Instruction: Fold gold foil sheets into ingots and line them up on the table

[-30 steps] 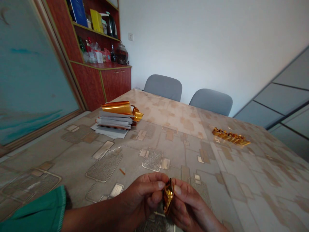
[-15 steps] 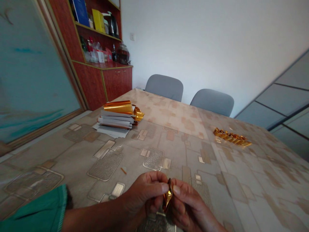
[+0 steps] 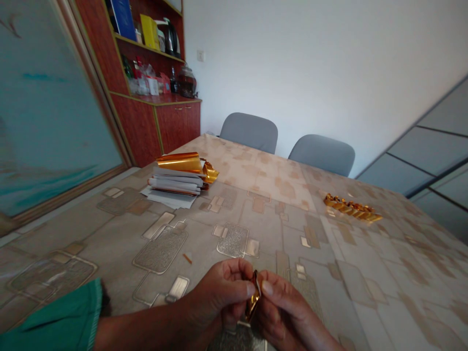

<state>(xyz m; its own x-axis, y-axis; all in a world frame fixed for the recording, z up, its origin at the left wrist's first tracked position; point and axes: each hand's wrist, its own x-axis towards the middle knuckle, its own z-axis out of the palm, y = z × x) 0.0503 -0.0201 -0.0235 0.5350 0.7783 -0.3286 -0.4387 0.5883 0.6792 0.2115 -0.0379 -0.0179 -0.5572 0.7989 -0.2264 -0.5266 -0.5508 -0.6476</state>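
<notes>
Two bare hands, the left hand (image 3: pixel 219 292) and the right hand (image 3: pixel 287 307), pinch a creased, mirror-bright gold foil strip (image 3: pixel 253 297) together between their fingertips (crinkled and thin as a sweet wrapper), low over a glossy patterned tablecloth (image 3: pixel 351 273), with a chain of folded foil links (image 3: pixel 353 208) lying well apart.

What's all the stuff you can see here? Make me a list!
wooden cabinet: one, reddish brown, far left
kettle: one, dark, on a cabinet shelf
glass jar: one, dark, on the cabinet top
chairs: two, grey, beyond the table
table cover: one, beige patterned, over the table
paper stack: one, white, left on the table
folded foil row: one, gold, right on the table
foil piece: one, gold, between the hands
green sleeve: one, green, on the left arm
left hand: one, pinching the foil piece
right hand: one, pinching the foil piece
</notes>
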